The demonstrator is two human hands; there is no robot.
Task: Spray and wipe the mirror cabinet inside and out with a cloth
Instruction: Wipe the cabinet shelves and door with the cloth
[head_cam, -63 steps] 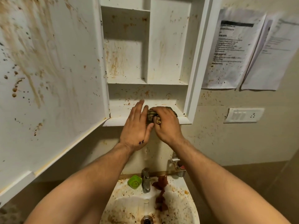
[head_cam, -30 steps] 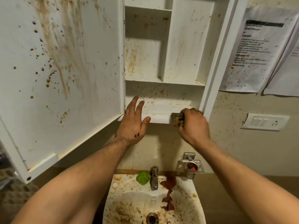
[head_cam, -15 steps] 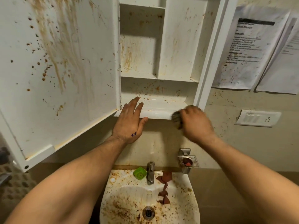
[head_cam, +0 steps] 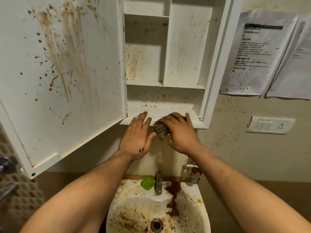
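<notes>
The right hand (head_cam: 180, 133) clutches the cloth (head_cam: 159, 130) on the lip of the cabinet (head_cam: 217, 64), left hand (head_cam: 136, 137) flat beside it; the blurry wad looks filthy, might just smear.

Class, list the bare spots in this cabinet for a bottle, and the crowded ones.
Free: middle shelf either side of the divider. Crowded: front edge of the bottom shelf, where left hand, cloth and right hand sit.

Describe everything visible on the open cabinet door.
The door is a white panel, swung open left of the cabinet, inner face to the camera, hinged on its right edge. Brown streaks run down its upper middle; brown spots scatter around them. A raised lip borders its bottom edge. The left hand rests beside it, not touching.
</notes>
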